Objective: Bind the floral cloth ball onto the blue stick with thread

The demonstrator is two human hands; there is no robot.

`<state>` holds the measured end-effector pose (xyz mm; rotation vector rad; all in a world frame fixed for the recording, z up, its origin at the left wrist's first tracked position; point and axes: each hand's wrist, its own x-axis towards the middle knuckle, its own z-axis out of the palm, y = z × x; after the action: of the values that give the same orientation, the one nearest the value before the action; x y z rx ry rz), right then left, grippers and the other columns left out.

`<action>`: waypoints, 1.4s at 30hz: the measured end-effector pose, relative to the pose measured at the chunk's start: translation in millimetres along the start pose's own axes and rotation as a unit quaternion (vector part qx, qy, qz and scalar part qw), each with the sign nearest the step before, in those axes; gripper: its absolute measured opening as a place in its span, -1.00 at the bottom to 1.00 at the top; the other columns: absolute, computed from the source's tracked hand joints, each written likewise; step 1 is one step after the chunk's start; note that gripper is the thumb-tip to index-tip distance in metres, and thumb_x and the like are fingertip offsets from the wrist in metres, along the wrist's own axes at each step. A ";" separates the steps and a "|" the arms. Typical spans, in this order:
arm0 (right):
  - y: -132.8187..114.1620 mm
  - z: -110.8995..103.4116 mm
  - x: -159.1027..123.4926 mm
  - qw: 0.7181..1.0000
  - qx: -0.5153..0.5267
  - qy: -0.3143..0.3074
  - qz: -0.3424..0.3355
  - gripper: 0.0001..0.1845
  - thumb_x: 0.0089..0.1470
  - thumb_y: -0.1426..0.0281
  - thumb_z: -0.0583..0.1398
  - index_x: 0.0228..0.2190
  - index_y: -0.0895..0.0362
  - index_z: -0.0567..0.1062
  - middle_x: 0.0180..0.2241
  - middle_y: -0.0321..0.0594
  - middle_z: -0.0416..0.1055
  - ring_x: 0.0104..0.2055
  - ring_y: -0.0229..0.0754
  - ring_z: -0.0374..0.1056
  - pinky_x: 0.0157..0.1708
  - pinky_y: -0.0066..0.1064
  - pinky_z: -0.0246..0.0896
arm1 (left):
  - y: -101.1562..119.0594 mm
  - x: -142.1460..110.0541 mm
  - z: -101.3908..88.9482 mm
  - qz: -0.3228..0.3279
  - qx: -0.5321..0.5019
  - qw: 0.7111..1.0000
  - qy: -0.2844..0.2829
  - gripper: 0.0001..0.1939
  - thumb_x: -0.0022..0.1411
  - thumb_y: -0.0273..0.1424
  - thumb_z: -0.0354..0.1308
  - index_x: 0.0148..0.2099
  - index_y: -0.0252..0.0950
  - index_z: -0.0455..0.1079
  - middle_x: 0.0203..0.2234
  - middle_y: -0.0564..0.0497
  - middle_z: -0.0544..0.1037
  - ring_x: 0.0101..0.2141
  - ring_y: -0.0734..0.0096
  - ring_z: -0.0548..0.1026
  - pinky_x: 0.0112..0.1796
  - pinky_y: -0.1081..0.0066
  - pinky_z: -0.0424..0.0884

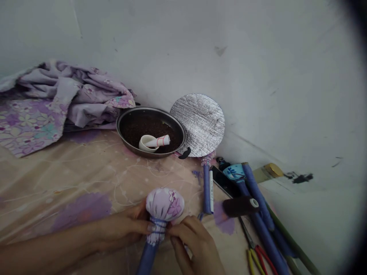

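Note:
Both my hands close around a padded ball of white-and-purple floral cloth (164,204), gathered at its neck and bound with thin thread onto a blue foam-covered stick (147,259). My left hand (123,225) holds the gathered neck from the left, while the fingers of my right hand (195,244) pinch it from the right. Both hands touch the binding, and their fingers hide part of it. The lower end of the stick runs out of view at the bottom edge.
A dark pan (150,131) holds brown granules and a white cup (147,143). Behind it leans a round quilted silver disc (197,124). Folded floral cloth (63,103) lies at left. At right lie blue-padded sticks (259,214), a dark phone (223,181), and red-and-yellow-handled pliers (256,259). A white wall rises behind.

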<state>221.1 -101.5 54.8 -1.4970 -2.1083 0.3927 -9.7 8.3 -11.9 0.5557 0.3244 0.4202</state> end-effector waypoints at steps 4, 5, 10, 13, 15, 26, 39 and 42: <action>-4.1 -1.5 1.1 1.000 -0.015 0.005 0.006 -0.55 0.42 0.74 0.25 -0.07 0.00 0.80 -0.19 -0.23 0.73 -0.14 -0.09 0.71 -0.07 -0.38 0.55 | 0.9 0.3 -0.5 0.006 0.007 1.000 -0.010 -0.52 0.24 -0.44 0.71 0.17 -0.21 0.72 0.07 0.03 0.81 0.07 0.23 0.69 0.10 0.36 0.54; -4.4 -1.1 1.1 1.000 -0.018 0.008 0.007 -0.55 0.42 0.74 0.25 -0.07 -0.01 0.80 -0.19 -0.24 0.73 -0.15 -0.09 0.71 -0.08 -0.37 0.54 | 0.8 0.2 -0.5 0.006 0.010 1.000 -0.011 -0.51 0.24 -0.44 0.71 0.18 -0.21 0.71 0.06 0.04 0.80 0.09 0.21 0.69 0.12 0.35 0.53; -4.7 3.1 -0.6 1.000 -0.023 0.014 0.010 -0.55 0.44 0.72 0.24 -0.06 -0.03 0.79 -0.18 -0.26 0.74 -0.14 -0.09 0.71 -0.10 -0.35 0.52 | -0.8 -0.7 -1.0 0.012 0.022 1.000 -0.011 -0.47 0.27 -0.37 0.71 0.24 -0.18 0.69 0.02 0.08 0.80 0.14 0.18 0.68 0.19 0.31 0.47; -4.9 4.0 -1.3 0.999 -0.029 0.009 0.015 -0.54 0.43 0.72 0.23 -0.06 -0.03 0.78 -0.16 -0.25 0.74 -0.13 -0.09 0.71 -0.09 -0.34 0.52 | -1.3 0.2 -2.6 0.015 0.024 0.999 -0.016 -0.44 0.25 -0.39 0.71 0.26 -0.20 0.69 0.08 0.01 0.81 0.15 0.13 0.68 0.20 0.28 0.49; -4.5 3.8 -1.3 0.999 -0.035 0.005 0.015 -0.54 0.42 0.72 0.23 -0.06 -0.03 0.78 -0.17 -0.26 0.74 -0.13 -0.08 0.72 -0.09 -0.33 0.51 | -1.3 1.0 -3.4 0.013 0.027 0.999 -0.018 -0.43 0.24 -0.37 0.72 0.26 -0.18 0.71 0.11 0.01 0.81 0.18 0.12 0.67 0.18 0.29 0.50; 2.3 7.4 -2.1 0.998 -0.052 0.017 -0.013 -0.55 0.37 0.72 0.26 -0.06 -0.07 0.76 -0.19 -0.33 0.73 -0.18 -0.12 0.72 -0.13 -0.35 0.48 | -1.1 0.5 -3.0 0.004 0.029 0.999 -0.013 -0.40 0.21 -0.31 0.78 0.25 -0.13 0.74 0.10 0.05 0.84 0.24 0.14 0.67 0.21 0.35 0.50; -10.5 7.2 0.5 0.998 -0.052 0.035 -0.003 -0.56 0.40 0.74 0.23 -0.10 -0.03 0.74 -0.20 -0.29 0.74 -0.18 -0.10 0.71 -0.11 -0.32 0.46 | 1.9 0.8 -0.3 0.012 0.039 0.999 -0.018 -0.43 0.23 -0.27 0.78 0.25 -0.10 0.77 0.03 0.08 0.84 0.12 0.21 0.69 0.10 0.37 0.56; -11.6 11.3 0.1 0.998 -0.040 0.044 0.011 -0.56 0.41 0.75 0.22 -0.11 -0.02 0.72 -0.19 -0.28 0.74 -0.15 -0.09 0.72 -0.09 -0.33 0.47 | 0.6 -0.1 -0.2 0.016 0.036 0.999 -0.007 -0.46 0.21 -0.29 0.79 0.20 -0.10 0.80 0.02 0.10 0.84 0.06 0.26 0.70 0.10 0.40 0.58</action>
<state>205.6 -104.8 51.5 -1.5537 -2.0628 0.2497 -10.0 8.8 -11.7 0.6347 0.3185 0.4370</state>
